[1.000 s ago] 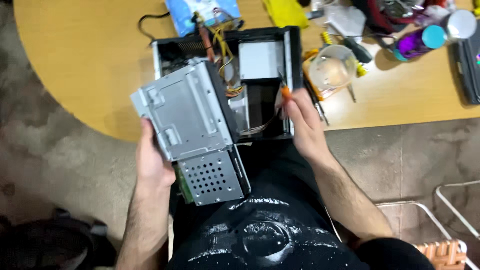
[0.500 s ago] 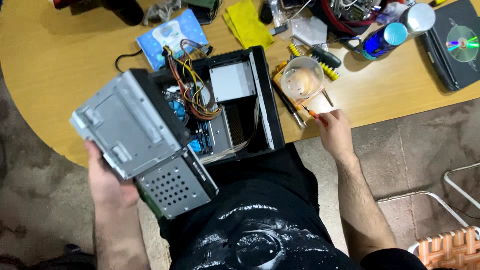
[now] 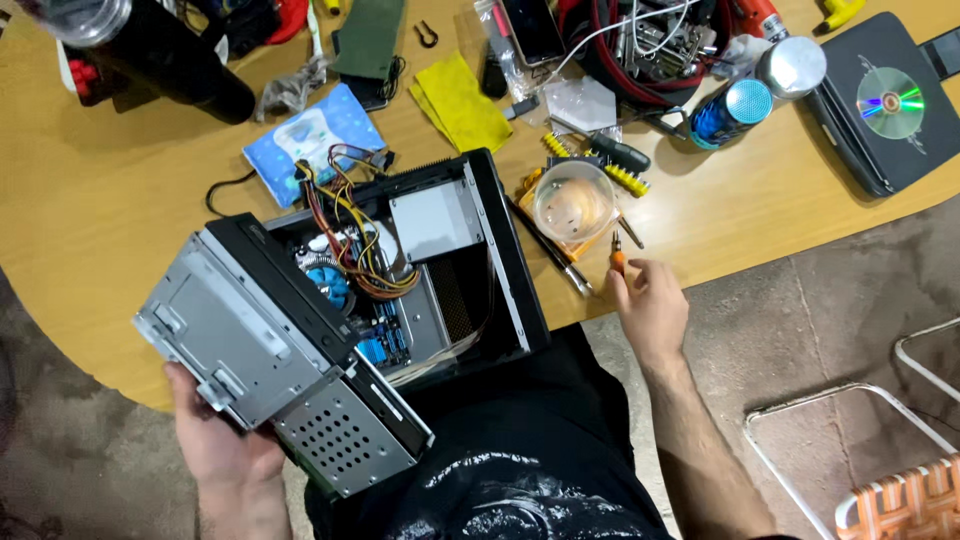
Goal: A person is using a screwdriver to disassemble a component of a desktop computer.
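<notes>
The left hand (image 3: 225,445) grips the near-left corner of a grey metal drive cage (image 3: 270,360), fingers wrapped underneath and thumb on the edge. The cage is tilted up and swung left off the open computer case (image 3: 470,270), its long axis running from far left to near right. The case sits on the desk (image 3: 110,230) at its near edge, against the person's lap, with a wire bundle (image 3: 350,240) and a blue fan (image 3: 330,285) exposed inside.

The right hand (image 3: 650,305) is over the desk edge right of the case, fingers pinching a small orange-handled screwdriver (image 3: 617,258) that points away (toward a clear plastic cup (image 3: 573,203)). The cage lies well left of this hand, with the case between them.
</notes>
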